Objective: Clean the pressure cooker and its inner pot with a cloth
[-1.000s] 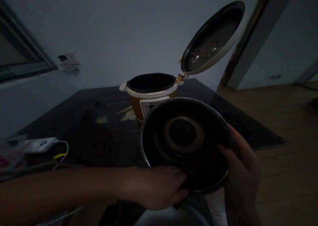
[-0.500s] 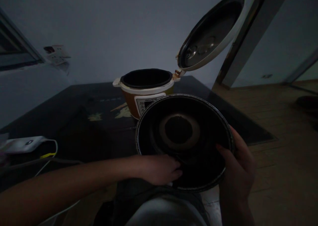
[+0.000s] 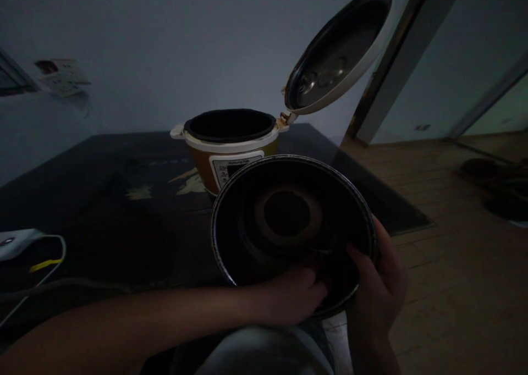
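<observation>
A dark round inner pot is tilted toward me, its inside and a pale ring on its bottom showing. My right hand grips its right rim, thumb inside. My left hand is curled at the lower rim with the fingers pressed into the pot; what lies under them is hidden. Behind the pot stands an orange and white rice cooker on a dark table. Its lid is hinged up and its well is dark.
A white device with cables lies at the table's left edge. A wall socket is on the left wall. Wooden floor spreads to the right, with dark objects on it far right. A pale rounded thing sits below my hands.
My left hand has moved right along the lower rim and further into the pot. The view has shifted, so the cooker and pot sit further left in the frame.
</observation>
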Motion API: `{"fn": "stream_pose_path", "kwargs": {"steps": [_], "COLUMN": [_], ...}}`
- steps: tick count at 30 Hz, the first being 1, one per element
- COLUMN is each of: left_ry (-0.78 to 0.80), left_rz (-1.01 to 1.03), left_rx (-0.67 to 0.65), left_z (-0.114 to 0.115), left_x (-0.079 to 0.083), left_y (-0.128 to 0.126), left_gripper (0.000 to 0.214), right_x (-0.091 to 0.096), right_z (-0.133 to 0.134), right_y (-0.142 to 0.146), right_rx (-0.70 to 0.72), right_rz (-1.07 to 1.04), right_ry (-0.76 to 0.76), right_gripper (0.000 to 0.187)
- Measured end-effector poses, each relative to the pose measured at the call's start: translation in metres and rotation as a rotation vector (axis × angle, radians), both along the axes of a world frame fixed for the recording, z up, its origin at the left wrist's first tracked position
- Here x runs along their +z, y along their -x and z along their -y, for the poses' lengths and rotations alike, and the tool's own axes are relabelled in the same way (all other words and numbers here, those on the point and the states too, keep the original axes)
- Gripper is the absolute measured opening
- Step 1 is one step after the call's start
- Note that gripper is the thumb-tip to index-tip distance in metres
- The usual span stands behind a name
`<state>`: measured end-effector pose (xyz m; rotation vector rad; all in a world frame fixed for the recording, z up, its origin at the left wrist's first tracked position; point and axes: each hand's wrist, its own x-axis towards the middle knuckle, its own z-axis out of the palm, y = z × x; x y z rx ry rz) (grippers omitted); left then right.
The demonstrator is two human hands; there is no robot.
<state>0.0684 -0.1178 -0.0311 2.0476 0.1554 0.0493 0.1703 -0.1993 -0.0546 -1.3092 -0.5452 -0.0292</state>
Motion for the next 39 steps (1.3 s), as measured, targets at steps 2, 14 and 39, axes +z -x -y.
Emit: {"fn": "stream_pose_path", "kwargs": {"steps": [2,14,39], "left_ry": [0.261,1.246,1.445], "left_rz": [0.044,0.235,0.222], "left_rx": [0.116,0.522,0.577], "left_z": [0.010,0.037,0.030], "left_x": [0.005,0.014,0.045], "left_y": [-0.007,-0.048,-0.047], "left_gripper": [0.038,0.037,0.017], "right_x": [0.000,-0.001,-0.012], "right_z": [0.001,0.005,0.014], "right_y": [0.001,0.003,0.005], "right_rx": [-0.011,0.024,-0.002], "right_rz": [0.021,0.023,0.009], "right_ry": [0.014,-0.052,-0.032], "right_gripper": [0.043,0.033,0.031]}}
